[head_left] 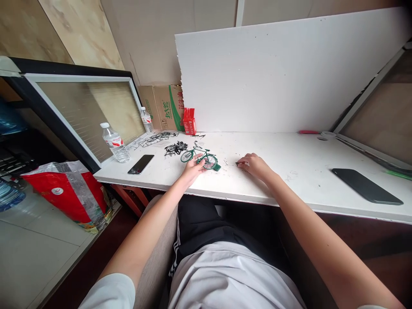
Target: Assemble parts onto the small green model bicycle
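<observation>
Clear plastic water bottle, red-white label (116, 143); black rectangular smartphone (140, 164); small red cardboard box (189, 122); brown-green cardboard carton (162, 108) behind it.

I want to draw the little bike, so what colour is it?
The little bike is dark green, seen best in the head view.

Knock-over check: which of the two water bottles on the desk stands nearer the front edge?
The left one, next to the phone; the other bottle stands farther back, beside the cardboard box.
</observation>
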A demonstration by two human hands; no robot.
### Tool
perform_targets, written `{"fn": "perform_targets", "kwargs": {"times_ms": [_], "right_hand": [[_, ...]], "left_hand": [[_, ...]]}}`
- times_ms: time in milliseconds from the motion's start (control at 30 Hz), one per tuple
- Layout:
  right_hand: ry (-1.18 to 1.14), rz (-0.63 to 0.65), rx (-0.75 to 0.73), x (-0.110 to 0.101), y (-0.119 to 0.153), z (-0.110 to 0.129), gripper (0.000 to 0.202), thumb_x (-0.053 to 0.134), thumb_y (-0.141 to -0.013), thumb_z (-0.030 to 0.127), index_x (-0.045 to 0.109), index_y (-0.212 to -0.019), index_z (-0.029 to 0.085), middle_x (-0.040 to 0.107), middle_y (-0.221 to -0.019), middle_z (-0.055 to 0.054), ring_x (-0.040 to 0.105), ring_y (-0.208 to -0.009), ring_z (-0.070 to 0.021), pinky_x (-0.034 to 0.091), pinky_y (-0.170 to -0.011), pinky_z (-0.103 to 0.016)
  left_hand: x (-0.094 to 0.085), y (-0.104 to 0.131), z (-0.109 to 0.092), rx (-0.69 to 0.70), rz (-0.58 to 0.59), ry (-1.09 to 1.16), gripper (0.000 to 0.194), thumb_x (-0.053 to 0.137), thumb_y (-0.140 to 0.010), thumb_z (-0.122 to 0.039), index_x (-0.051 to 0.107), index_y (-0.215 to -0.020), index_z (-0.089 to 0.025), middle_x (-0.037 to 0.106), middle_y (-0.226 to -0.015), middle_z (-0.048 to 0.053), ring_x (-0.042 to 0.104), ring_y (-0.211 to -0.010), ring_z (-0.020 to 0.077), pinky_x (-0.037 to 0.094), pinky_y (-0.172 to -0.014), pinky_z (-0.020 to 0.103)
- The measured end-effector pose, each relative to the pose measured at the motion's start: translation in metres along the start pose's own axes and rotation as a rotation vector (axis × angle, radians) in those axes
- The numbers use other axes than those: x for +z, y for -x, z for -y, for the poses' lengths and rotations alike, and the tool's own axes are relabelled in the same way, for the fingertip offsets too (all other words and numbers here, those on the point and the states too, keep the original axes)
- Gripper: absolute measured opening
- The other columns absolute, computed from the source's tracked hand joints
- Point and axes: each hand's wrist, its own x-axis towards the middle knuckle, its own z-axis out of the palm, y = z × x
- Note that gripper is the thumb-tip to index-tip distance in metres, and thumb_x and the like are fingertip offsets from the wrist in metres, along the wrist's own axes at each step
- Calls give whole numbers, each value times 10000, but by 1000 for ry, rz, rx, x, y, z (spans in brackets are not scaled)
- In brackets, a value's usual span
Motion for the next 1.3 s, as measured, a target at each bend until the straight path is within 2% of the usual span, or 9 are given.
{"fn": "perform_targets", "kwargs": {"times_ms": [200, 300, 500, 633, 733, 800, 867, 1067, 1300], "right_hand": [[75, -44, -32, 6, -1, -2, 243, 616, -969, 280, 839, -1044, 218, 761, -1166, -158, 639, -1109, -357, 520, -937, -461], [62, -28, -33, 10, -3, -4, 260, 574, -978, 231, 825, -1043, 219, 777, -1130, -145, 649, -1107, -348, 522, -934, -459], [-25, -48, 57, 18, -4, -9, 355, 585, -946, 198, 773, -1247, 204, 775, -1098, -144, 631, -1104, -349, 532, -902, -455], [-31, -69, -14, 16, -2, -7, 310, 542, -966, 228, 832, -1074, 223, 732, -1042, -153, 603, -1008, -335, 531, -886, -470], [-18, -188, -59, 10, -2, 3, 319, 533, -995, 303, 843, -1023, 232, 674, -1022, -166, 566, -1007, -341, 525, -885, -495], [6, -332, -40, 7, -4, 14, 337, 531, -1010, 357, 845, -1020, 237, 630, -1050, -177, 540, -1055, -355, 504, -933, -527], [-13, -401, -19, 6, -6, 26, 366, 516, -1029, 411, 843, -1019, 246, 605, -1021, -173, 535, -1055, -354, 489, -952, -537], [-422, -329, 104, 17, -5, 64, 459, 585, -995, 630, 784, -986, 217, 712, -885, -105, 613, -811, -267, 523, -787, -432], [-735, -256, 178, 21, 0, 93, 500, 716, -895, 679, 776, -921, 183, 789, -934, -126, 723, -820, -267, 560, -632, -336]], "left_hand": [[-1, -1, 2, 23, -42, -82, 656, 925, -782, -277, 606, -1349, -192, 712, -1080, 61, 757, -964, 203, 541, -1031, 450], [-2, -2, 2, 21, -22, -103, 699, 953, -738, -259, 627, -1351, -185, 723, -1054, 61, 759, -937, 201, 542, -1033, 453], [-2, -4, 5, 41, 13, -160, 647, 957, -733, -295, 670, -1302, -179, 736, -1064, 70, 772, -908, 215, 560, -1005, 460], [-2, -5, 7, 45, 7, -176, 650, 954, -744, -341, 654, -1297, -176, 755, -1050, 84, 783, -914, 236, 587, -957, 446], [-2, -6, 9, 56, -8, -168, 649, 951, -751, -355, 642, -1293, -177, 769, -1028, 88, 789, -922, 244, 594, -959, 450], [-3, -7, 10, 60, -23, -169, 645, 950, -754, -353, 640, -1291, -176, 775, -1015, 90, 789, -928, 245, 595, -967, 456], [-3, -7, 10, 59, -34, -175, 646, 950, -756, -350, 637, -1293, -172, 779, -997, 91, 786, -932, 245, 602, -959, 454], [2, -4, 5, 19, -36, -156, 651, 955, -758, -354, 628, -1287, -162, 777, -972, 93, 791, -895, 243, 625, -863, 399], [6, -3, 4, 15, -82, -98, 644, 966, -744, -323, 638, -1269, -145, 776, -999, 104, 779, -869, 220, 608, -810, 341]]}}
